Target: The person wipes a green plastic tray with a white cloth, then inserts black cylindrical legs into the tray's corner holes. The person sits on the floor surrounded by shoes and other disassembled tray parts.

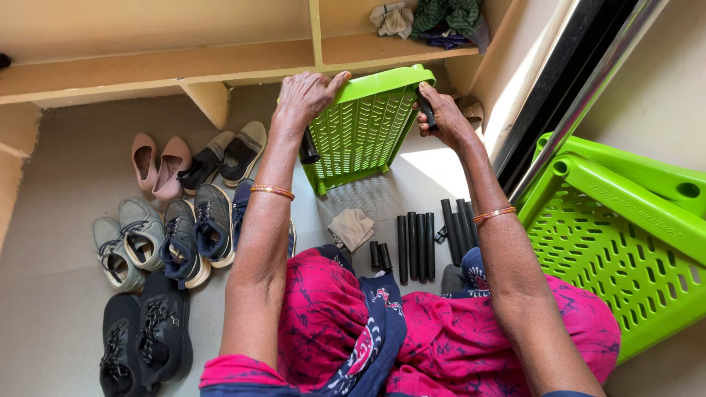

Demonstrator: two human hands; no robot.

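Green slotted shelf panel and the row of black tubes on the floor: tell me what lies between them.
In the head view, only bare floor separates the green slotted shelf panel from the black tubes; a crumpled beige cloth lies just left of that stretch.

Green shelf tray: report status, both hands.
Left hand grips green shelf tray at its top edge. Right hand holds a black tube at the tray's corner. Spare black tubes on floor, clear.
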